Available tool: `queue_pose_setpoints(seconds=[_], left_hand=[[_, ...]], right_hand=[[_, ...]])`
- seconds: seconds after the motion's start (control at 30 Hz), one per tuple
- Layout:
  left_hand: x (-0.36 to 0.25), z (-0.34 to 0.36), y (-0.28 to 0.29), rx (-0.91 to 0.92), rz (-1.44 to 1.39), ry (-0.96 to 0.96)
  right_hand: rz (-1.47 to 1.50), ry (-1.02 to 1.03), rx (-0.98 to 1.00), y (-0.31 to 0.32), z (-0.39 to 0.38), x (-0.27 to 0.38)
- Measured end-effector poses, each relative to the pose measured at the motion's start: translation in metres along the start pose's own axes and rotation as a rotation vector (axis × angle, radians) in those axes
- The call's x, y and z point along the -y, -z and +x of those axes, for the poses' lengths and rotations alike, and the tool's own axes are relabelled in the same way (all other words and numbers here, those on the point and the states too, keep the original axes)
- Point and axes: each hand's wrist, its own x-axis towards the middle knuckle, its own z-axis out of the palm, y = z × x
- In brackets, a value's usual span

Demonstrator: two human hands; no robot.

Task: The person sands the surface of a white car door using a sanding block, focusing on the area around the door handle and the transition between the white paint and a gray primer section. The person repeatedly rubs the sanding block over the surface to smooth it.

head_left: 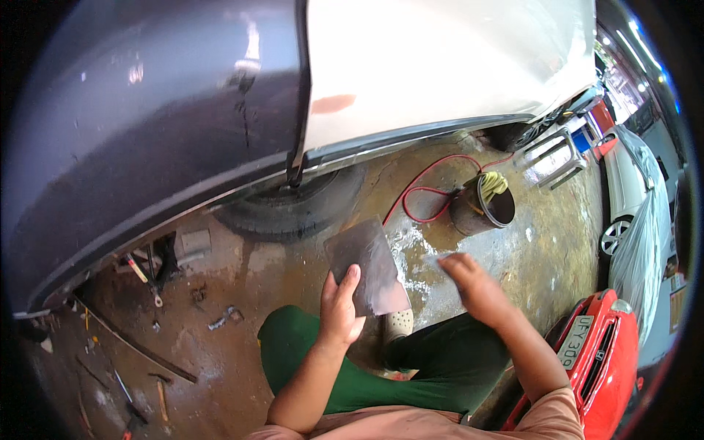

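My left hand [341,304] grips a flat, dark, rectangular board [359,253] by its near left edge, with the thumb on top. A pale grey smear [383,293] covers the board's lower right part. To the right of the board and apart from it is my right hand [469,282], its fingers pinched together. Something thin and pale shows at those fingertips, too blurred to name. Beyond both hands stands a car with a dark grey panel [169,147] and a white panel [440,66] side by side. The dark panel carries some shiny marks.
A dark bucket [466,213] with a yellowish bundle [493,183] stands near a red hose [412,192]. A grey stool [554,158] is farther right. Red bodywork [612,352] lies at the right. A hammer [162,400] and other tools lie on the left floor, near a tyre [286,216].
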Motion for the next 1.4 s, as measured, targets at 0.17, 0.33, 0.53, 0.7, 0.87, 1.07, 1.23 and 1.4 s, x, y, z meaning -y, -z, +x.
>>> queue_pose_setpoints(seconds=[0.17, 0.33, 0.53, 0.7, 0.87, 1.07, 1.23, 1.4], left_hand=[[0.020, 0.013, 0.045, 0.043, -0.108, 0.299], [0.032, 0.004, 0.036, 0.074, 0.006, 0.416], [0.023, -0.011, 0.024, 0.274, -0.072, 0.579], [0.017, -0.019, 0.015, 0.257, -0.076, 0.598], [0.021, -0.007, 0.033, 0.160, -0.036, 0.500], [0.005, 0.006, 0.055, -0.045, 0.023, 0.274], [0.045, 0.046, 0.107, -0.234, 0.479, 0.086], [0.082, 0.069, 0.142, -0.070, 0.879, -0.024]], right_hand=[[0.580, -0.112, -0.190, 0.018, 0.039, 0.013], [1.151, -0.209, -0.360, -0.007, 0.065, 0.004], [1.147, -0.277, -0.354, -0.007, 0.063, 0.020], [0.853, -0.165, -0.344, -0.020, 0.058, 0.021], [0.475, -0.246, -0.002, 0.000, 0.042, 0.004], [0.061, -0.244, 0.026, 0.038, 0.040, -0.005], [0.695, -0.184, -0.321, 0.036, 0.055, -0.003], [1.026, -0.153, -0.253, 0.042, 0.063, 0.043]])
